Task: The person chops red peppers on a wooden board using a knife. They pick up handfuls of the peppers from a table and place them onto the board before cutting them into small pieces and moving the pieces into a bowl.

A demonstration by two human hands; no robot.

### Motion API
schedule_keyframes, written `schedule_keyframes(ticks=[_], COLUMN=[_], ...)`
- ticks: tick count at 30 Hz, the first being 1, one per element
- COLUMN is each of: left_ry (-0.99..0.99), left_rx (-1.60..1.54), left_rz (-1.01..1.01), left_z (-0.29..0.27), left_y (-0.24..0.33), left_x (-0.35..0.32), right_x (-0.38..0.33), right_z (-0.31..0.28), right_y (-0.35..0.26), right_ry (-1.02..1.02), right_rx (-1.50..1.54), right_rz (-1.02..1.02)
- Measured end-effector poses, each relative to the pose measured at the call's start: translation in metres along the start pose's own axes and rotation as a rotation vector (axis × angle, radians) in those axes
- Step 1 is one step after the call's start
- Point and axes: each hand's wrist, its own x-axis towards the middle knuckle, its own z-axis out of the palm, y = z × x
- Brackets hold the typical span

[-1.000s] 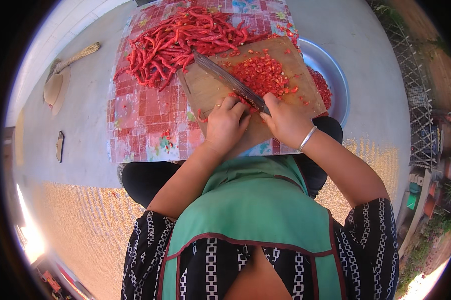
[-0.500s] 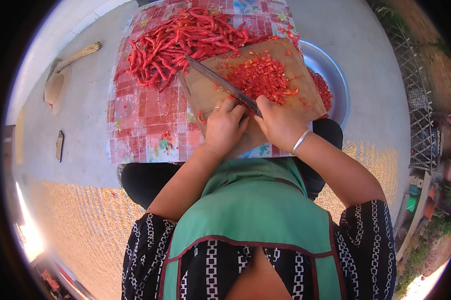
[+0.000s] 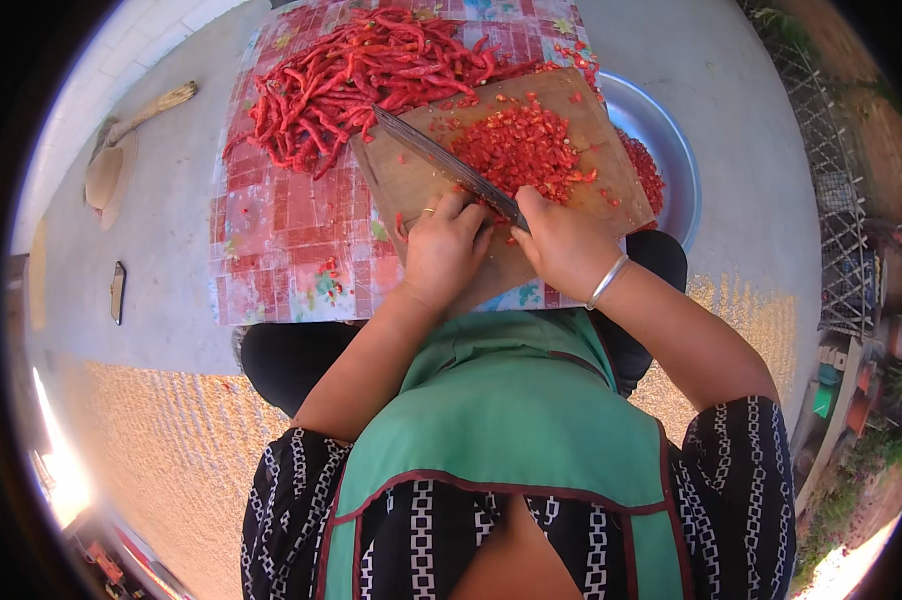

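Since a second ago we've swung the knife (image 3: 446, 165) flatter, tip toward 10 o'clock. Right hand (image 3: 561, 240) closed on its handle; left hand (image 3: 441, 250) curled on the board (image 3: 411, 185). Chopped chilies (image 3: 521, 150) piled at 12 o'clock, so chopping continues.

Bright sun fell on a pale concrete floor (image 3: 161, 230). A woven straw mat (image 3: 171, 440) lay nearer, and a wire fence (image 3: 831, 190) ran along the right.

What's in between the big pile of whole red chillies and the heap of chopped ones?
In the head view, the knife blade lies slantwise between the whole chillies and the chopped chillies, on the wooden cutting board.
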Motion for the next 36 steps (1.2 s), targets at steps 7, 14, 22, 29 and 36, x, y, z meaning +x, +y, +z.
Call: schedule_keyframes(ticks=[7, 14, 22, 29, 36], left_ry=[0.025, 0.012, 0.029, -0.023, 0.036], left_rx=[0.005, 0.046, -0.019, -0.014, 0.01], left_rz=[0.029, 0.027, 0.02, -0.008, 0.06], left_z=[-0.002, 0.001, -0.005, -0.002, -0.007], left_y=[-0.001, -0.003, -0.004, -0.006, -0.005], left_x=[-0.006, -0.004, -0.004, -0.007, -0.009], right_x=[-0.02, -0.028, -0.002, -0.036, 0.01], right_z=[-0.019, -0.019, -0.008, -0.035, 0.005], right_y=[-0.004, -0.004, -0.004, -0.007, -0.008], right_ry=[0.135, -0.097, 0.097, -0.152, 0.183], right_rx=[0.003, -0.026, 0.094, -0.008, 0.126], right_rz=[-0.087, -0.015, -0.025, 0.008, -0.083])
